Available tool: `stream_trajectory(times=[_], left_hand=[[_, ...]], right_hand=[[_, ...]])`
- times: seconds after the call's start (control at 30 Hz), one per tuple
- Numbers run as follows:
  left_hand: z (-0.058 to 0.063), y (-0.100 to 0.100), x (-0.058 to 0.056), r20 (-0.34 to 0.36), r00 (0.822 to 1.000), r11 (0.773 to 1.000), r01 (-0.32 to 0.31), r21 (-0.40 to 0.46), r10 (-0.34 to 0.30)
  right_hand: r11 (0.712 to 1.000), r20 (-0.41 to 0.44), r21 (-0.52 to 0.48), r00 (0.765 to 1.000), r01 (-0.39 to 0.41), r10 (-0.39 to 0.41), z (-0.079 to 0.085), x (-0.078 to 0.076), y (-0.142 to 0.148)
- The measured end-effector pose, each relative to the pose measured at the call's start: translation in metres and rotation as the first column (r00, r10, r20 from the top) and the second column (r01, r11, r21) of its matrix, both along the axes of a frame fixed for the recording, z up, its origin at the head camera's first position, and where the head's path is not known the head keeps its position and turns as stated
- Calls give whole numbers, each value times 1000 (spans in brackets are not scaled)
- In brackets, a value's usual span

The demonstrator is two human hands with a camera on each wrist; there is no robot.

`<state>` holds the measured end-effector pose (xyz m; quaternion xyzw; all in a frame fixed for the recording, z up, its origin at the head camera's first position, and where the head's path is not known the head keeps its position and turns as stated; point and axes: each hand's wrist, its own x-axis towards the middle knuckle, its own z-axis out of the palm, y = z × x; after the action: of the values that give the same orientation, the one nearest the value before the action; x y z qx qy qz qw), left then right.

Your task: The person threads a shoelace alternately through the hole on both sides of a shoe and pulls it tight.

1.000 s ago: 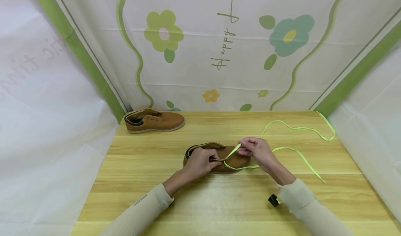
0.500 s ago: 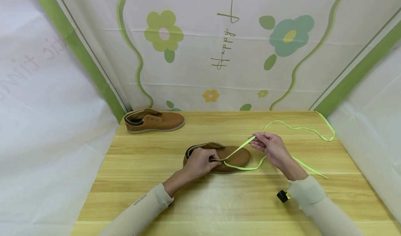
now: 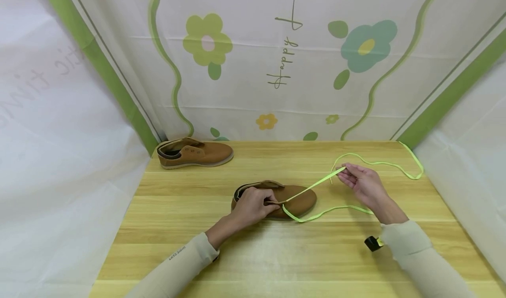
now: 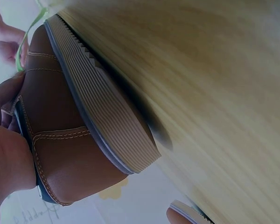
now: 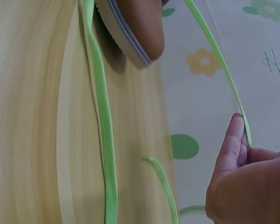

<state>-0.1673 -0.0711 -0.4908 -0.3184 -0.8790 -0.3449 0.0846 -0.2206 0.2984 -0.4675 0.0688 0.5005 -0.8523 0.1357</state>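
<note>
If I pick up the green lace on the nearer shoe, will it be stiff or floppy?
Probably floppy: part of the green lace curves loosely beside the brown shoe, while the stretch to the right hand runs nearly straight. Likely light, being so thin. It looks flat, so it seems unlikely to roll.

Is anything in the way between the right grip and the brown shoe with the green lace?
Nothing I can see. The green lace runs straight from the right grip to the shoe, and the other shoe sits away at the back left.
</note>
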Motion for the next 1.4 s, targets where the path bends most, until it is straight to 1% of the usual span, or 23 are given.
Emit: stream_trajectory(times=[0.13, 0.33, 0.57, 0.7, 0.83, 0.93, 1.1, 1.3, 1.4], left_hand=[[0, 1, 0, 0, 1000, 1000, 8, 7, -8], [0, 0, 1, -6, 1000, 1000, 5, 19, -5], [0, 0, 1, -11, 1000, 999, 16, 27, -16], [0, 1, 1, -15, 1000, 1000, 13, 27, -12], [0, 0, 0, -10, 1000, 1000, 8, 18, -7], [-1, -1, 0, -5, 1000, 1000, 7, 15, -7], [-1, -1, 0, -10, 1000, 1000, -4, 18, 4], [-1, -1, 2, -5, 1000, 1000, -13, 17, 13], [-2, 0, 3, -20, 1000, 1000, -17, 13, 17]], right_hand=[[999, 27, -29, 999, 27, -26, -1, -1, 14], [996, 67, -75, 997, 41, -36, -5, -4, 30], [983, 94, -162, 993, 92, -77, -8, -9, 51], [977, 117, -182, 989, 115, -94, -10, -11, 60], [975, 137, -179, 985, 131, -107, -14, -12, 68], [980, 128, -160, 987, 117, -96, -16, -12, 72], [989, 83, -134, 995, 61, -50, -16, -12, 74], [994, 50, -105, 999, 0, 5, -10, -11, 70], [996, 10, -84, 999, -39, 40, -6, -9, 65]])
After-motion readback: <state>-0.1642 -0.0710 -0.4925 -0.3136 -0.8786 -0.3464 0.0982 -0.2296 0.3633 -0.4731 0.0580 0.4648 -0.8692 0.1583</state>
